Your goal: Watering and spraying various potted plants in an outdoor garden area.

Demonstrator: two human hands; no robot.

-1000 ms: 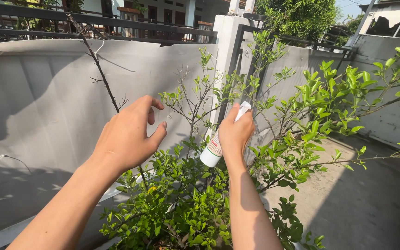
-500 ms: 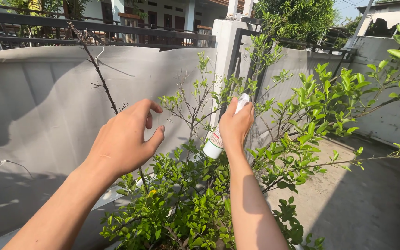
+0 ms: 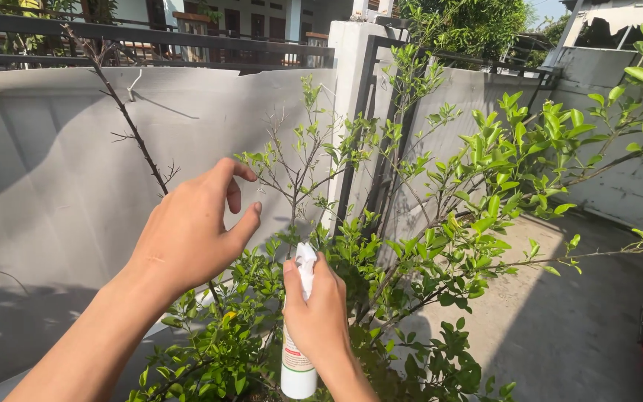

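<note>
One bottle (image 3: 298, 357) in play, low centre of the frame: a white spray bottle, upright, with a pale label carrying a red band and green print near its lower half. The right hand (image 3: 320, 316) is wrapped tight around its upper body, fingers clamped, thumb side up by the white nozzle. The left hand (image 3: 191, 227) hangs left of centre, fingers loosely spread and curled, gripping nothing, close to a bare thorny stem (image 3: 132, 134) that runs up to the upper left. One leafy green bush (image 3: 426, 260) fills the middle and right. Grey wall (image 3: 39, 171) behind, one white post (image 3: 351, 89) at top centre, dark railing (image 3: 150, 37) along the top.
</note>
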